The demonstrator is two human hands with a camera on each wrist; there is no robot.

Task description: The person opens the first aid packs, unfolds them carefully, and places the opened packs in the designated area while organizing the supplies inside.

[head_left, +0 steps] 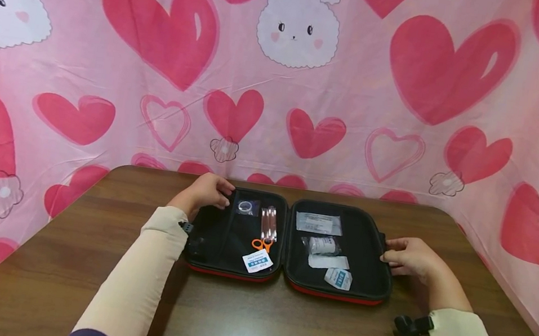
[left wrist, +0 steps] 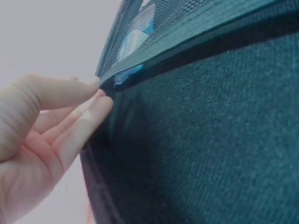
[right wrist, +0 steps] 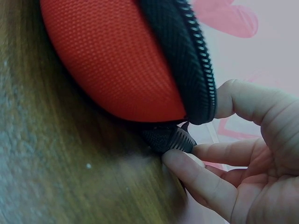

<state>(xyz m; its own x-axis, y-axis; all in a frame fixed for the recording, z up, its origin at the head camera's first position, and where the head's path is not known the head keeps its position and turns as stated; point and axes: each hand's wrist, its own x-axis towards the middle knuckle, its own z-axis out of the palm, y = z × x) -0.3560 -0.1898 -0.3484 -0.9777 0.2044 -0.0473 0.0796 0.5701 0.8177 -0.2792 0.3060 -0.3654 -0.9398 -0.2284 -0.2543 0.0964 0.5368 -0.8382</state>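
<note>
A zip case, red outside and black inside, lies open flat on the brown table [head_left: 249, 324]. Its left half [head_left: 215, 269] holds orange scissors [head_left: 262, 244], a swab packet [head_left: 269, 222], a small clear bag [head_left: 246, 207] and a white-blue sachet [head_left: 258, 261]. The right half [head_left: 334, 294] holds a flat packet [head_left: 318, 223], a bandage roll [head_left: 323, 246] and two sachets. My left hand [head_left: 210, 190] lies at the far left corner, its straight fingers [left wrist: 88, 112] touching the rim. My right hand [head_left: 408, 256] holds the right edge, thumb at the zipper [right wrist: 196, 60], fingers [right wrist: 196, 172] under the black handle [right wrist: 168, 137].
Pink cloth with hearts and rabbits [head_left: 298, 24] closes in the back and both sides of the table. Bare wood lies in front of the case and to either side. A black camera mount [head_left: 411, 326] sits at my right wrist.
</note>
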